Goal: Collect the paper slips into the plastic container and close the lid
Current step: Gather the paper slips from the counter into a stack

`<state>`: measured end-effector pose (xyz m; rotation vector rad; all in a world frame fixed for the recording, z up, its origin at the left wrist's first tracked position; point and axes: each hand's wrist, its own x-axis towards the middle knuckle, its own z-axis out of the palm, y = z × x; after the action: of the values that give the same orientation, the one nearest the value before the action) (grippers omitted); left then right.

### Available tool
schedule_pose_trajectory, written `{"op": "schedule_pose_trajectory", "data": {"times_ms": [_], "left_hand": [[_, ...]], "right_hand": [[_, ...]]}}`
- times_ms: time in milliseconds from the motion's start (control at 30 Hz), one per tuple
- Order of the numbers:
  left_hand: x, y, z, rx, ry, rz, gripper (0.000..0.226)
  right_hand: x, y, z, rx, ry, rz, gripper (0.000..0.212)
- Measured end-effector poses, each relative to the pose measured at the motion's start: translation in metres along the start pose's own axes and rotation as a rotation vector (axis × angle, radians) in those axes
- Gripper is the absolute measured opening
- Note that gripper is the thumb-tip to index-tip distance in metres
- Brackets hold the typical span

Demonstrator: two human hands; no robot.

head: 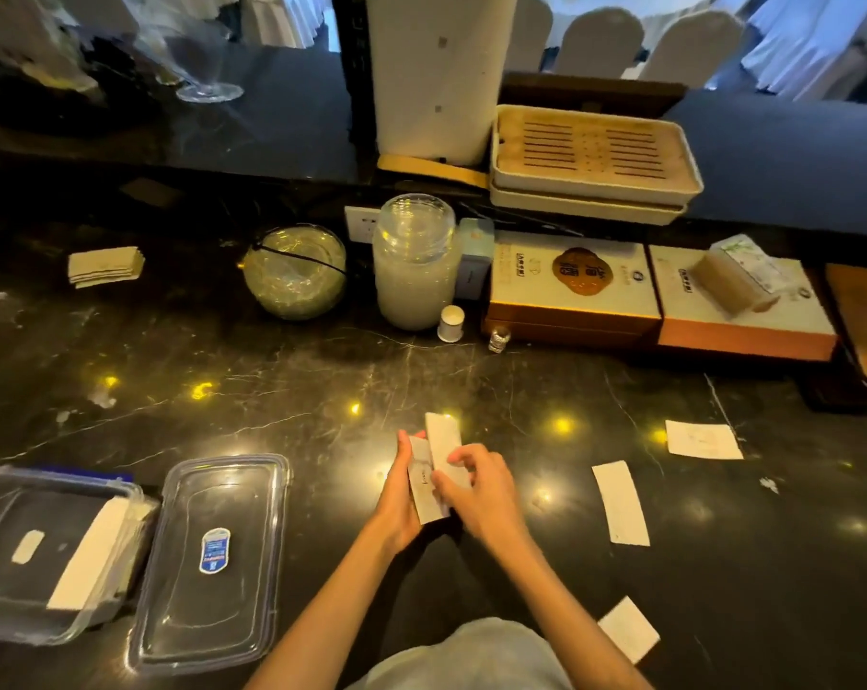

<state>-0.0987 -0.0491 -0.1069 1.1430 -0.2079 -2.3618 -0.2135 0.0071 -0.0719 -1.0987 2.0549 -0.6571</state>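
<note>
Over the middle of the black marble counter, my left hand (399,495) and my right hand (481,493) together grip a small bundle of white paper slips (434,465). The clear plastic container (3,625) stands open at the near left with a stack of slips (90,555) leaning inside against its right wall. Its clear lid (212,560) lies flat on the counter just right of it, with a blue sticker in its centre. Three loose slips lie to the right: one (620,503) near my right hand, one (703,439) farther back, one (629,629) close to the front.
A folded stack of cards (105,266) lies at the far left. Behind stand a glass bowl (294,271), a glass jar (416,263), a small white cup (451,323), boxed goods (570,291) and a slatted tray (590,156).
</note>
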Motion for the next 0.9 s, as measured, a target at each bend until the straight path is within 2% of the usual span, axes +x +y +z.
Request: {"op": "schedule_pose_trajectory", "data": {"times_ms": [33, 100, 200, 267, 333, 400, 533, 700, 767, 900], "left_hand": [[-0.001, -0.006, 0.005, 0.026, -0.020, -0.032, 0.079], [-0.003, -0.019, 0.016, 0.097, -0.022, -0.030, 0.074], [-0.009, -0.039, 0.036, 0.230, -0.017, 0.011, 0.051], [-0.011, -0.049, 0.044, 0.301, -0.008, 0.049, 0.036], [-0.014, -0.057, 0.046, 0.335, -0.017, 0.044, 0.029], [-0.016, -0.063, 0.047, 0.355, -0.039, 0.031, 0.028], [-0.018, -0.075, 0.040, 0.430, -0.014, 0.002, 0.026], [-0.024, -0.084, 0.024, 0.426, 0.019, -0.110, 0.037], [-0.028, -0.087, 0.021, 0.434, 0.017, -0.103, 0.034], [-0.034, -0.093, 0.020, 0.458, -0.014, -0.065, 0.031]], "right_hand": [[-0.010, 0.001, 0.000, -0.005, -0.007, 0.010, 0.031], [-0.025, 0.004, -0.002, -0.023, 0.005, 0.029, 0.031], [-0.046, 0.014, -0.009, -0.012, 0.048, 0.061, 0.029], [-0.058, 0.023, -0.018, 0.008, 0.023, 0.060, 0.029], [-0.070, 0.035, -0.032, 0.067, -0.032, 0.034, 0.030], [-0.081, 0.050, -0.051, 0.045, -0.032, -0.022, 0.028], [-0.100, 0.109, -0.092, -0.233, 0.059, -0.019, 0.035], [-0.133, 0.187, -0.105, -0.503, -0.191, 0.133, 0.068], [-0.145, 0.205, -0.098, -0.559, -0.240, 0.168, 0.073], [-0.164, 0.217, -0.080, -0.561, -0.097, 0.201, 0.066]]}}
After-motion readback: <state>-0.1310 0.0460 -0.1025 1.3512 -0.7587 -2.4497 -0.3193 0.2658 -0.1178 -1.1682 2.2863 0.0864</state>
